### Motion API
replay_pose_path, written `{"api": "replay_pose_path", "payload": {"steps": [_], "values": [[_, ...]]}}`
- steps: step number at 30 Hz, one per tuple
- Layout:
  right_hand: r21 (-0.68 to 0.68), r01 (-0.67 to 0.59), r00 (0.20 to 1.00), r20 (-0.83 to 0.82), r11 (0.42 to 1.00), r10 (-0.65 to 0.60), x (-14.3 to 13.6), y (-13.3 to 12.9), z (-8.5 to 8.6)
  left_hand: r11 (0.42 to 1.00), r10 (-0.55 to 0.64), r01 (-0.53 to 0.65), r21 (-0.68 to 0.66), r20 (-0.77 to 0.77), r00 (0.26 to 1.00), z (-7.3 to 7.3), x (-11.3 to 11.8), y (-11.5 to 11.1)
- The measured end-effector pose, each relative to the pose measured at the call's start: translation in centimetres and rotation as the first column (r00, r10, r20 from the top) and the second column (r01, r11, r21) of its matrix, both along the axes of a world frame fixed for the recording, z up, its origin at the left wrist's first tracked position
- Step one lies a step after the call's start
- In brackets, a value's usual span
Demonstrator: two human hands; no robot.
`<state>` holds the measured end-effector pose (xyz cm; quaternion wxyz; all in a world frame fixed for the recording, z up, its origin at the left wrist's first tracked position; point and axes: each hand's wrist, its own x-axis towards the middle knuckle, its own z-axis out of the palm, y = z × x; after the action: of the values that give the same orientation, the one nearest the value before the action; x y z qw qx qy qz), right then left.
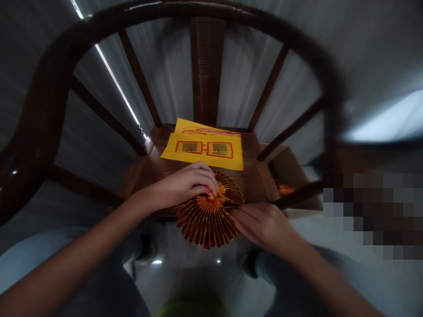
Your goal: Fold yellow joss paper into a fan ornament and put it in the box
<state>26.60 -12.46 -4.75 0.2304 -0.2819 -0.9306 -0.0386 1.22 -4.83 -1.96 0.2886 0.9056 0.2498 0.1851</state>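
Note:
A round pleated paper fan (208,222), dark red-brown with gold fold edges, hangs partly over the front edge of the wooden chair seat (261,176). My left hand (198,180) reaches across its upper left, fingers bent and pinching at the centre where the pleats meet. At the fan's right edge my right hand (259,222) has its fingers closed on the folded rim. Its thumb is mostly hidden. Just beyond the fan, yellow paper sheets (205,164) printed with red frames and dull gold squares lie on the seat.
The chair's curved dark wooden backrest (205,6) and its spindles surround the seat. Thin pink-red strips (211,130) lie on the yellow paper. To the right stands an open cardboard box (291,169) with something orange inside. My knees flank the seat's front.

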Motion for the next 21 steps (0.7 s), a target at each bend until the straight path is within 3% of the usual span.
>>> {"api": "replay_pose_path", "payload": {"steps": [4,16,21], "values": [[-0.018,-0.009,1.000,0.014,1.000,0.009,-0.07,0.10,-0.06,1.000,-0.001,0.001,-0.001,-0.005,1.000,0.05,0.04,-0.04],[0.122,-0.043,0.999,-0.016,0.992,0.046,-0.32,-0.23,-0.29,1.000,0.011,-0.011,-0.001,0.008,1.000,0.05,-0.03,-0.14],[0.073,-0.059,0.995,-0.078,0.996,0.064,-0.41,-0.45,-0.25,1.000,0.003,-0.003,0.012,-0.002,1.000,0.14,-0.09,-0.24]]}}
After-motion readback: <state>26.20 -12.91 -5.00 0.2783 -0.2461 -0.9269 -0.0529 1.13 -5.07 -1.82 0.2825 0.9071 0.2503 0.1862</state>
